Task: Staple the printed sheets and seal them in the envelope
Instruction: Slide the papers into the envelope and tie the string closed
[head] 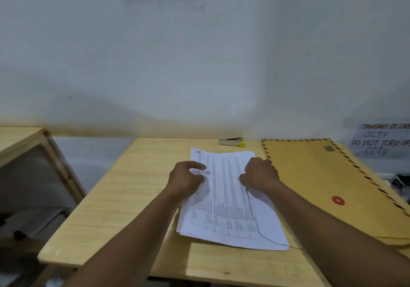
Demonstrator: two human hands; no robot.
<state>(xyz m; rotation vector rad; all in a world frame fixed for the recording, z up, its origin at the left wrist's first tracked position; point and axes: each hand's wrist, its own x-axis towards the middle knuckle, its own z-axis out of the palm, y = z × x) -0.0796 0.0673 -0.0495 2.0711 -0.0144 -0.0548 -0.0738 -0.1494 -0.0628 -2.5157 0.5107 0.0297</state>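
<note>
A small stack of printed sheets (pixel 226 200) lies flat in the middle of the wooden table (pixel 119 198). My left hand (pixel 185 179) rests on the stack's left edge with fingers bent, fingertips on the paper. My right hand (pixel 260 173) sits on the right edge, fingers curled down onto the sheets. A large brown envelope (pixel 328 189) with striped border and a red string button lies to the right, partly past my right hand. A small silver and yellow stapler (pixel 232 142) lies at the table's far edge, behind the sheets.
A thin black cord (pixel 255 222) crosses the lower right of the sheets. A wooden shelf unit (pixel 28 144) stands at the left. A handwritten CCTV notice (pixel 381 140) hangs on the wall at right. The wall runs close behind the table.
</note>
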